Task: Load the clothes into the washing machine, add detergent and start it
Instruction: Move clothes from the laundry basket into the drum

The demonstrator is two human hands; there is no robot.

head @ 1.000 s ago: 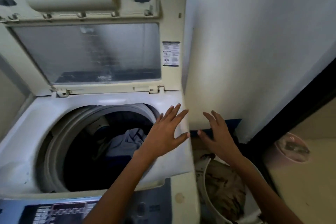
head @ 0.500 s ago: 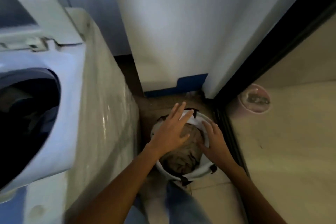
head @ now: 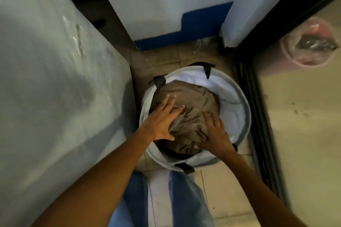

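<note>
A round white laundry basket (head: 241,105) with black strap handles stands on the tiled floor to the right of the washing machine (head: 55,79), whose side panel fills the left of the view. A crumpled brown garment (head: 191,101) lies on top inside the basket. My left hand (head: 162,118) lies flat on the garment's left side with fingers spread. My right hand (head: 215,132) rests on its right side, fingers spread, thumb pressed into the cloth. The machine's drum is out of view.
A white wall with a blue base strip (head: 184,31) stands behind the basket. A black door frame (head: 258,116) runs down the right. A pink bin with a plastic liner (head: 311,42) sits beyond it. My jeans-clad legs (head: 184,199) are just below the basket.
The view swung from the open washer down to the basket. Both hands dropped from above the machine's rim and now lie on the brown garment.
</note>
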